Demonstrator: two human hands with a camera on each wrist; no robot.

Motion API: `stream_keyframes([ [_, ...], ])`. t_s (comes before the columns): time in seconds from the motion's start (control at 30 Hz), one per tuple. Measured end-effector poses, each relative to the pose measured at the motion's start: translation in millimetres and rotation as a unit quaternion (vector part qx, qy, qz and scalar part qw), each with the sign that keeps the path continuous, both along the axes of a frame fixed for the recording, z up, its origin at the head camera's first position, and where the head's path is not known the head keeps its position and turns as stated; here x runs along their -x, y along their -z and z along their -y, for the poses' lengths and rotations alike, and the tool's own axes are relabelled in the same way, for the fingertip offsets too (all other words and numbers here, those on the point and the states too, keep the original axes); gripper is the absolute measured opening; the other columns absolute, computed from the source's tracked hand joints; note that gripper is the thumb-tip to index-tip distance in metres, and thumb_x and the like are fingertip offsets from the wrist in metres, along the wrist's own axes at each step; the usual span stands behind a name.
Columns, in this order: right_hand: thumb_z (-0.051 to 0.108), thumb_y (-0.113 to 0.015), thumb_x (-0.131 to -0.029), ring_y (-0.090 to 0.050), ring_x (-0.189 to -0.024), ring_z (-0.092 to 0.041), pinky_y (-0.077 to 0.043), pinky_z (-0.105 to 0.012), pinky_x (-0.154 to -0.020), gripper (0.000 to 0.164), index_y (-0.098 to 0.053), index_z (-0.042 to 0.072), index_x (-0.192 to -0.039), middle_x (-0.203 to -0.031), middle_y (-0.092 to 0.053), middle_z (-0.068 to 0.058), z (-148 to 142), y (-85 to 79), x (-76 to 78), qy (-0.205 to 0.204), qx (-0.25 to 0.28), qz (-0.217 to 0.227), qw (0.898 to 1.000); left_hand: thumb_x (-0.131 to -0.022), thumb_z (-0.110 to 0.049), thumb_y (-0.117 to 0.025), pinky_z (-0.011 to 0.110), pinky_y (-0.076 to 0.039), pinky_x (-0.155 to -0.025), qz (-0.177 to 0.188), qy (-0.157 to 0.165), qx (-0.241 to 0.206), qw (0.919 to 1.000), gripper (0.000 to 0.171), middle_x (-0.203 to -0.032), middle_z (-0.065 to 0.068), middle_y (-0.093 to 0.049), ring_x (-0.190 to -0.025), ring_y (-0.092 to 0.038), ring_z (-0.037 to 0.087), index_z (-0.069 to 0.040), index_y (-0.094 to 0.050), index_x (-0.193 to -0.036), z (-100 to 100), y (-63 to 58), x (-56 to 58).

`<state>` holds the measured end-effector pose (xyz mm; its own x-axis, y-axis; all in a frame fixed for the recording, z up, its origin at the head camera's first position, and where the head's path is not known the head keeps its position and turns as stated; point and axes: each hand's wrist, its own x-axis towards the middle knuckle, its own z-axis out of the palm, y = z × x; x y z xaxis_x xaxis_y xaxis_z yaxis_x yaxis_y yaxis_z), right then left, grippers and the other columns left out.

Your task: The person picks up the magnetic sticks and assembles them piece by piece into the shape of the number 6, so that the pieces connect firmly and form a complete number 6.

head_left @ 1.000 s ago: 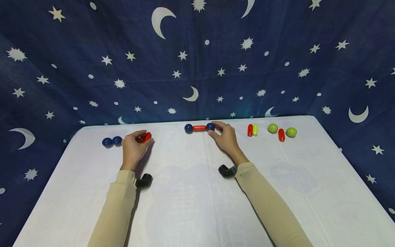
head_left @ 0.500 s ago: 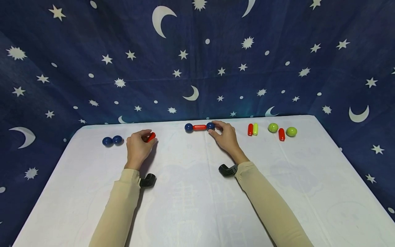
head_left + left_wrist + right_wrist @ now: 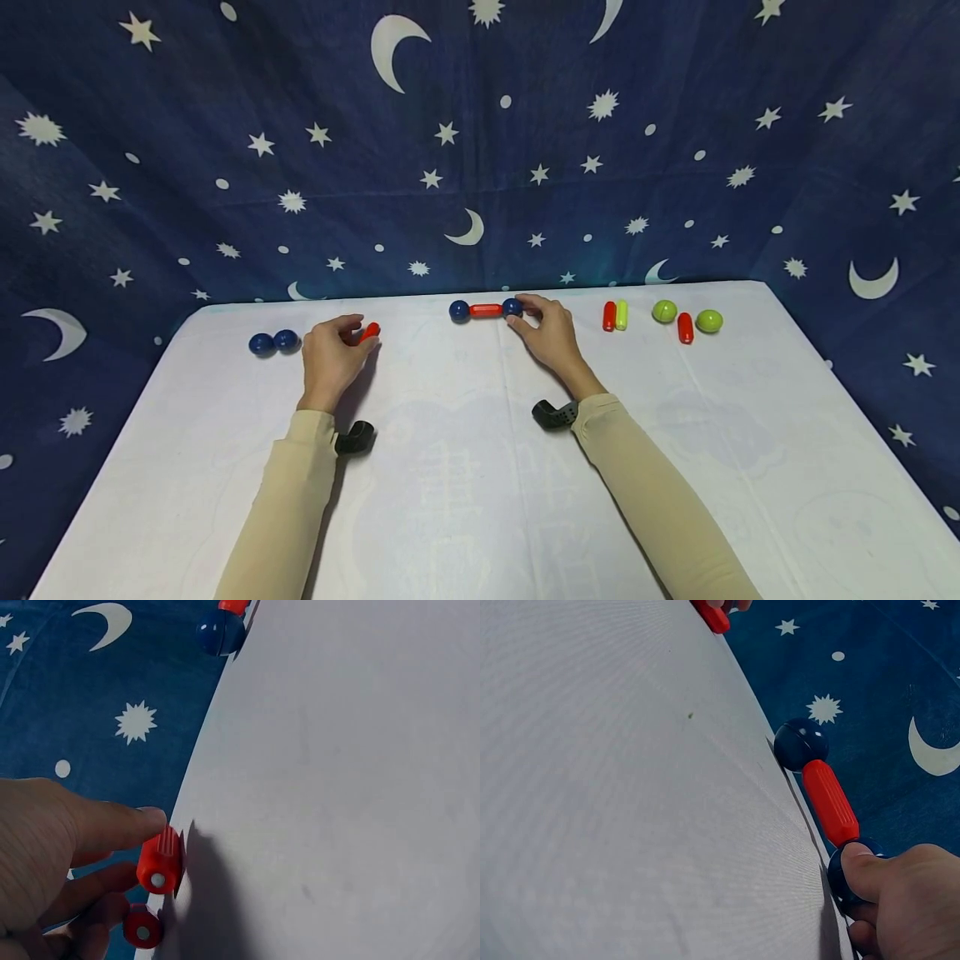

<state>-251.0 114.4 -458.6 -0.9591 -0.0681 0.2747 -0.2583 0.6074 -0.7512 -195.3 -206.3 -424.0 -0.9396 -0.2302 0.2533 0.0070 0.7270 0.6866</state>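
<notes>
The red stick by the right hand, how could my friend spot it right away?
On the white table, go to the middle of the far edge, by the starry cloth. There the right hand pinches a blue ball, and the red stick reaches from it to another blue ball. No other red stick here has a blue ball at each end.

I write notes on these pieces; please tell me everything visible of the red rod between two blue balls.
The red rod is straight, with shiny, plastic-looking sides, lengthwise grooves and narrowing ends. It runs left to right near the far edge of the white table, between the left blue ball and the right blue ball, seemingly touching both. The right hand grips the right blue ball; whether it also touches the rod is unclear.
</notes>
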Motion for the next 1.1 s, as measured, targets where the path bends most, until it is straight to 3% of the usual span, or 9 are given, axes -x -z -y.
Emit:
stream_keyframes([
  [0.3, 0.019, -0.078, -0.091, -0.059, -0.107, -0.032, -0.040, -0.049, -0.095, 0.044, -0.067, 0.005, -0.131, -0.114, -0.071, -0.017, 0, 0.7, -0.1, -0.001, 0.005, 0.004, 1.000, -0.085, -0.006, -0.079, 0.052, -0.048, -0.088, 0.009, -0.002, 0.012, 0.9999, 0.035, -0.104, 0.023, -0.073, -0.092, -0.069, 0.038, 0.004, -0.072, -0.119, -5, 1.8, -0.6],
  [0.5, 0.019, -0.078, -0.091, -0.059, -0.106, -0.032, -0.041, -0.048, -0.094, 0.043, -0.067, 0.005, -0.131, -0.113, -0.071, -0.017, -1, 0.8, 0.0, 0.000, 0.002, -0.001, 1.000, -0.086, -0.009, -0.078, 0.053, -0.048, -0.083, 0.019, 0.007, 0.034, 0.9992, 0.029, -0.103, 0.021, -0.074, -0.093, -0.069, 0.038, -0.001, -0.076, -0.115, -5, 2.8, -0.7],
  [0.63, 0.018, -0.078, -0.091, -0.059, -0.106, -0.032, -0.041, -0.048, -0.093, 0.043, -0.067, 0.004, -0.131, -0.113, -0.072, -0.017, -1, 0.9, 0.2, 0.000, 0.001, -0.001, 1.000, -0.087, -0.009, -0.076, 0.049, -0.048, -0.080, 0.018, 0.006, 0.020, 0.9996, 0.027, -0.103, 0.020, -0.075, -0.091, -0.070, 0.037, -0.002, -0.077, -0.113, -8, 2.5, -1.4],
  [0.73, 0.018, -0.078, -0.091, -0.059, -0.107, -0.032, -0.042, -0.047, -0.094, 0.044, -0.067, 0.004, -0.131, -0.114, -0.072, -0.017, 0, 0.6, -0.2, 0.001, 0.001, 0.004, 1.000, -0.088, -0.009, -0.077, 0.040, -0.050, -0.073, 0.007, 0.016, -0.018, 0.9997, 0.025, -0.104, 0.019, -0.075, -0.086, -0.071, 0.034, -0.002, -0.077, -0.112, -11, 1.1, -2.1],
  [0.83, 0.017, -0.078, -0.092, -0.059, -0.108, -0.031, -0.042, -0.047, -0.095, 0.044, -0.067, 0.005, -0.132, -0.114, -0.072, -0.016, 0, 0.1, -0.9, 0.001, 0.002, 0.008, 1.000, -0.089, -0.008, -0.077, 0.028, -0.052, -0.067, 0.008, 0.032, -0.091, 0.9953, 0.024, -0.105, 0.017, -0.075, -0.082, -0.073, 0.027, -0.002, -0.078, -0.112, -17, -1.0, -2.3],
  [1.0, 0.018, -0.078, -0.092, -0.059, -0.108, -0.031, -0.043, -0.047, -0.095, 0.044, -0.067, 0.005, -0.132, -0.115, -0.071, -0.016, 0, 0.1, -1.1, 0.001, 0.002, 0.010, 1.000, -0.092, -0.004, -0.073, 0.025, -0.057, -0.065, 0.037, 0.060, -0.231, 0.9704, 0.025, -0.111, 0.020, -0.073, -0.078, -0.072, 0.013, 0.000, -0.075, -0.117, -30, -2.7, -1.9],
  [1.1, 0.018, -0.077, -0.092, -0.059, -0.108, -0.031, -0.043, -0.047, -0.094, 0.044, -0.067, 0.005, -0.133, -0.115, -0.071, -0.016, 0, 0.4, -0.6, 0.002, 0.002, 0.009, 1.000, -0.094, -0.002, -0.071, 0.025, -0.058, -0.068, 0.055, 0.072, -0.272, 0.9579, 0.028, -0.116, 0.022, -0.071, -0.083, -0.071, 0.011, 0.000, -0.073, -0.122, -40, -2.3, -2.2],
])
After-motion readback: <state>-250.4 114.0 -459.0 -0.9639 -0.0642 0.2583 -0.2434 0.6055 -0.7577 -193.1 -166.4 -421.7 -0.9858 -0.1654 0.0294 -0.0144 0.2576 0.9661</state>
